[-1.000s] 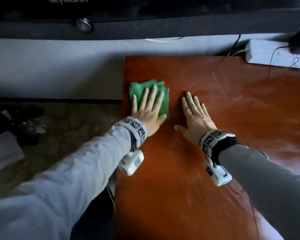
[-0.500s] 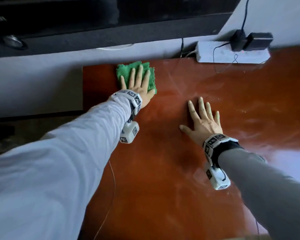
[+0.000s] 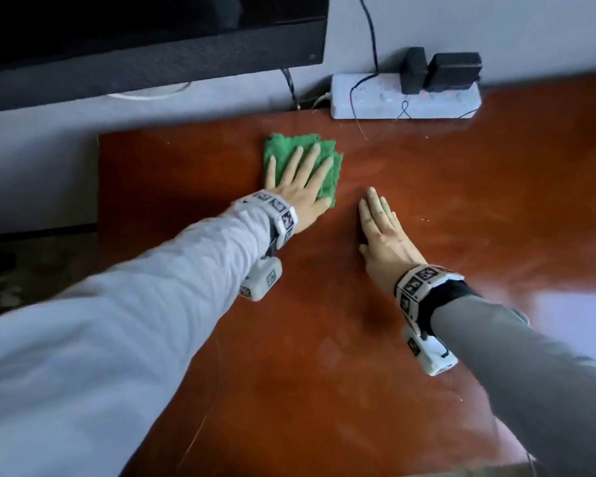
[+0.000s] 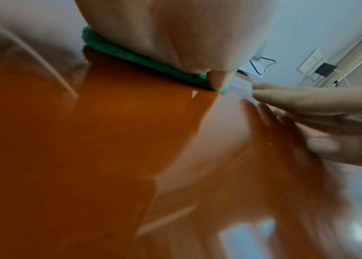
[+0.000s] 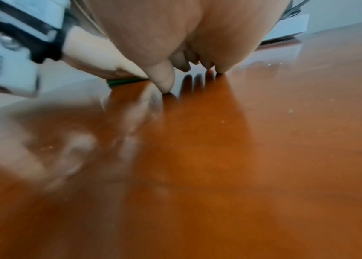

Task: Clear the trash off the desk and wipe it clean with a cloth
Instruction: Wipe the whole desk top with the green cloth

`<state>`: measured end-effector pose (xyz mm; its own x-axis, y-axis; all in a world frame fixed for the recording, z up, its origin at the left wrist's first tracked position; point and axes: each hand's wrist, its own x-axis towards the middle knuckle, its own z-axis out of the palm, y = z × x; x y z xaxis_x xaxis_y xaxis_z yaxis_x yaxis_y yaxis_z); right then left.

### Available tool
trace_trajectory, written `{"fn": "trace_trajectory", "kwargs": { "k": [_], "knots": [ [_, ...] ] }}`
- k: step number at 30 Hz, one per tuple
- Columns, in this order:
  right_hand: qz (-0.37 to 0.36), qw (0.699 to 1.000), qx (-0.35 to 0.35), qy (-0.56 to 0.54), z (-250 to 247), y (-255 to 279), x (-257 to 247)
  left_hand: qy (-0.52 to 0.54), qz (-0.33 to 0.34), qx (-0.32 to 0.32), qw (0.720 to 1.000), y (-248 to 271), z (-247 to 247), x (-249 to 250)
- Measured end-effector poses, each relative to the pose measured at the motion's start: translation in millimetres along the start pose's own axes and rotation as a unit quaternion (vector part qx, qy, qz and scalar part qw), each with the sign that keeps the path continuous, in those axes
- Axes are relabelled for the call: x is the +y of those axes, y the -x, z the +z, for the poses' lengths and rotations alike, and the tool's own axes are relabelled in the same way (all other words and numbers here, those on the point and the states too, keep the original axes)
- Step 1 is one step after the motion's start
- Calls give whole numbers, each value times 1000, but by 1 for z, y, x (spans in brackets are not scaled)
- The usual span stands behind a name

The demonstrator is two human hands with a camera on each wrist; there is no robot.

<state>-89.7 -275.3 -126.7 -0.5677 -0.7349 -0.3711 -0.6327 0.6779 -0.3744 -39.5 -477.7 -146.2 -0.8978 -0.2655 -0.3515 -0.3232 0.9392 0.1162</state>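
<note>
A folded green cloth (image 3: pixel 284 148) lies on the reddish-brown desk (image 3: pixel 324 321), near its far edge. My left hand (image 3: pixel 301 182) presses flat on the cloth with straight, spread fingers. The left wrist view shows the cloth (image 4: pixel 131 56) squeezed under the palm (image 4: pixel 164 31). My right hand (image 3: pixel 381 228) rests flat on the bare desk just right of the cloth, fingers straight and together. From the right wrist, its fingertips (image 5: pixel 166 84) touch the glossy desk (image 5: pixel 219 157). No trash shows on the desk.
A white power strip (image 3: pixel 405 99) with two black adapters (image 3: pixel 441 74) and thin cables sits at the desk's far edge against the wall. A black TV unit (image 3: pixel 145 46) hangs over the far left. The desk's left edge (image 3: pixel 98 187) drops to the floor.
My left hand slid the cloth along the far edge from the left corner rightward. The right hand shifted slightly and its fingers closed together. The head view swung right.
</note>
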Motion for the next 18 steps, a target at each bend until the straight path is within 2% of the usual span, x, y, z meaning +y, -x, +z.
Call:
{"fn": "trace_trajectory", "kwargs": {
  "k": [2,5,8,10,11,13,14,18],
  "knots": [
    [5,1000,26,-2,-5,3,6,3,-16,9,1000,-17,-3,19],
    [2,998,60,-23,-18,12,9,18,28,-22,999,9,2,54],
    [-44,996,62,-46,-27,16,8,118,60,-58,989,30,-2,73],
    [-75,995,44,-43,-26,12,2,203,27,-11,979,32,-17,61],
    [-89,995,31,-33,-23,8,-2,209,-6,25,978,33,-24,48],
    [-113,994,8,8,-13,-4,-14,163,-64,67,982,35,-31,14],
    [-114,993,-2,34,-8,-9,-20,126,-77,59,987,38,-30,-1],
    [-70,990,-22,117,3,-16,-17,27,-74,-30,996,52,-3,-32]
  ]
}}
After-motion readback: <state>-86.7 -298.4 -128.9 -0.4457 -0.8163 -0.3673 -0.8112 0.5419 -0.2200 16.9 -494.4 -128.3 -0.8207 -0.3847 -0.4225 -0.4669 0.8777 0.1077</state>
